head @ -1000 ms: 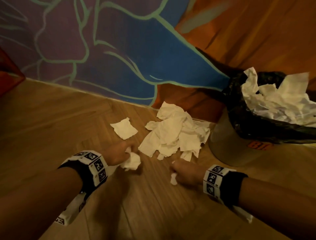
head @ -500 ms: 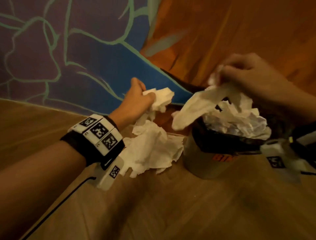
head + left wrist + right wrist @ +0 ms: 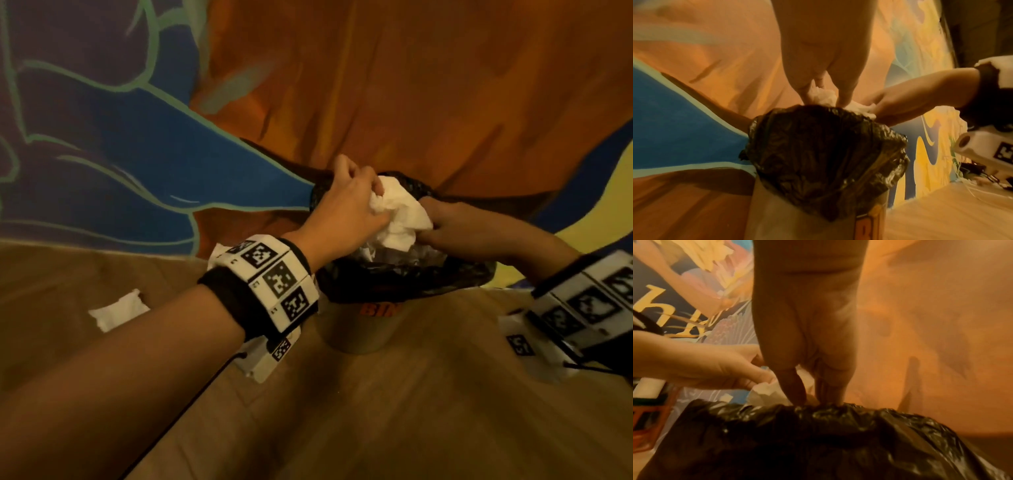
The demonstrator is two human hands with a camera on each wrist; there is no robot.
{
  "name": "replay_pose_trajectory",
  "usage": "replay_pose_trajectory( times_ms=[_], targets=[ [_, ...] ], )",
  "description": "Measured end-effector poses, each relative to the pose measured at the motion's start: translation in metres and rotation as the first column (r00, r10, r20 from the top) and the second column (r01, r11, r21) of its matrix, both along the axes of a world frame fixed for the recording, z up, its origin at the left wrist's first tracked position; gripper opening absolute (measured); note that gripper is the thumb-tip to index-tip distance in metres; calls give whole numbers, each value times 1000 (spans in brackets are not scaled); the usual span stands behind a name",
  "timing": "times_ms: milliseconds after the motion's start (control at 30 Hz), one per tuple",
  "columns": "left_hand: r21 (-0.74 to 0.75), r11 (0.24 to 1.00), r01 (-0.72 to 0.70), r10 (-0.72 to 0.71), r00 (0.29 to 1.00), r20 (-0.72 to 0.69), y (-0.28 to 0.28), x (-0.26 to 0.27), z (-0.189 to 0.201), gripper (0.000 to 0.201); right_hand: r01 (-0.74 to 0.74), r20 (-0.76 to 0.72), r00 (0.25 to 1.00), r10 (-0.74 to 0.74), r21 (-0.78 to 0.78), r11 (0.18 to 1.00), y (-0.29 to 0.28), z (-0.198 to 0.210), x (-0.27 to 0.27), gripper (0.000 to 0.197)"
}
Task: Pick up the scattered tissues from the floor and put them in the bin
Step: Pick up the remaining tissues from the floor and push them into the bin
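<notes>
A grey bin (image 3: 359,330) with a black liner (image 3: 404,286) stands against the painted wall. Both hands meet over its mouth. My left hand (image 3: 375,202) grips a crumpled white tissue wad (image 3: 399,214) just above the liner. My right hand (image 3: 428,228) holds the wad's right side, thumb and fingers pointing down. In the left wrist view the left fingers (image 3: 807,94) pinch the tissue (image 3: 824,97) at the liner's (image 3: 828,146) far rim. In the right wrist view the right fingertips (image 3: 795,391) dip behind the liner's (image 3: 818,434) edge beside the tissue (image 3: 764,393). More tissues fill the bin.
One flat tissue (image 3: 118,310) lies on the wooden floor to the left. Another white piece (image 3: 219,253) shows behind my left wristband. The mural wall (image 3: 376,85) rises right behind the bin. An orange-framed object (image 3: 651,423) sits at the right wrist view's left edge.
Both hands rose from the floor with tissues and have come together over the bin. The right hand's long hanging tissue now lies bunched at the bin's mouth.
</notes>
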State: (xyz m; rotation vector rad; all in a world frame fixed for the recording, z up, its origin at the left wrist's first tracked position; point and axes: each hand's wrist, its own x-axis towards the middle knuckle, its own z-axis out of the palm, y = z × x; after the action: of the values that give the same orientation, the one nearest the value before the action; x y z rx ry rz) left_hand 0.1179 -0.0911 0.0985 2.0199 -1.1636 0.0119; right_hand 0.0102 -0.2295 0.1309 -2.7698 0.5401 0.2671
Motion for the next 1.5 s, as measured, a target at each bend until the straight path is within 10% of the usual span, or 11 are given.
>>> replay_pose_trajectory(
  times_ms=[200, 300, 433, 533, 767, 967, 1100, 1267, 1500],
  targets=[
    [541, 828, 146, -208, 977, 55, -11, -11, 0, 36, 149, 13, 983, -184, 526, 837, 1, 5, 2, 27],
    [561, 815, 143, -221, 973, 73, -8, -7, 6, 34, -23, -61, 997, 47, 348, 937, 0, 1, 3, 35],
    [85, 995, 49, -35, 987, -157, 20, 20, -1, 28, -176, -368, 905, 213, 131, 976, -2, -10, 20, 44],
    [-42, 993, -115, 109, 987, -120, 55, 45, -17, 20, -251, -470, 842, 266, 96, 963, -2, -19, 37, 35],
    [431, 858, -280, 309, 951, 4, 166, 104, -76, 22, -189, -296, 938, 178, -8, 982, 20, 31, 48, 48],
    [679, 654, -332, 454, 891, -2, 248, 126, -128, 21, -263, 35, 949, 312, -459, 849, 92, 57, 53, 66],
    [786, 516, -341, 403, 906, 129, 271, 132, -159, 40, -420, 177, 863, 474, -270, 866, 165, 13, 66, 40],
    [849, 462, -256, 446, 895, 27, 277, 133, -198, 55, -565, -120, 823, 555, -84, 821, 196, -109, 96, 36],
    [815, 536, -218, 416, 909, -31, 292, 122, -218, 48, -400, -86, 913, 399, 6, 916, 178, -213, 142, 80]
  ],
)
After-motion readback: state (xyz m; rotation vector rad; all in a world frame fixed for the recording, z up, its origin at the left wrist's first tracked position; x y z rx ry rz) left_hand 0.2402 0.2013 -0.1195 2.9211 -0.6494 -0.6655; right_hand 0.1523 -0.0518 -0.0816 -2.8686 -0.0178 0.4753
